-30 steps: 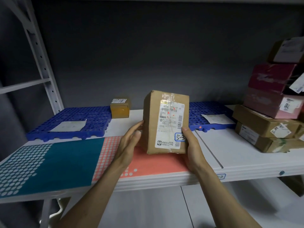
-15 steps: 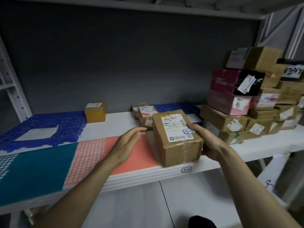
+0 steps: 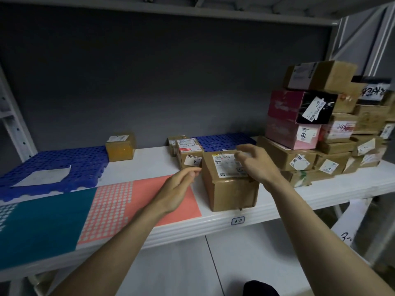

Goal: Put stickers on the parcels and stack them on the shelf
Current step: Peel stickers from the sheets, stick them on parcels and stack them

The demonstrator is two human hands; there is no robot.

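A brown cardboard parcel (image 3: 229, 184) with a white shipping label on top lies flat on the white shelf (image 3: 213, 223), near its front edge. My right hand (image 3: 256, 162) hovers over the parcel's top right, fingers loosely curled, blurred, holding nothing I can see. My left hand (image 3: 177, 189) is just left of the parcel, fingers relaxed and empty, its fingertips close to the box's left face. Whether either hand touches the box is unclear.
Two small labelled boxes (image 3: 189, 153) stand right behind the parcel. A yellow-brown box (image 3: 120, 147) sits at the back left by a blue perforated mat (image 3: 53, 167). A tall stack of parcels (image 3: 320, 129) fills the right end. A teal and coral sheet (image 3: 106, 206) covers the left shelf.
The parcel, held upright in both hands a second ago, now lies flat on the shelf. Both hands have let go of it, and the view has swung to the right.
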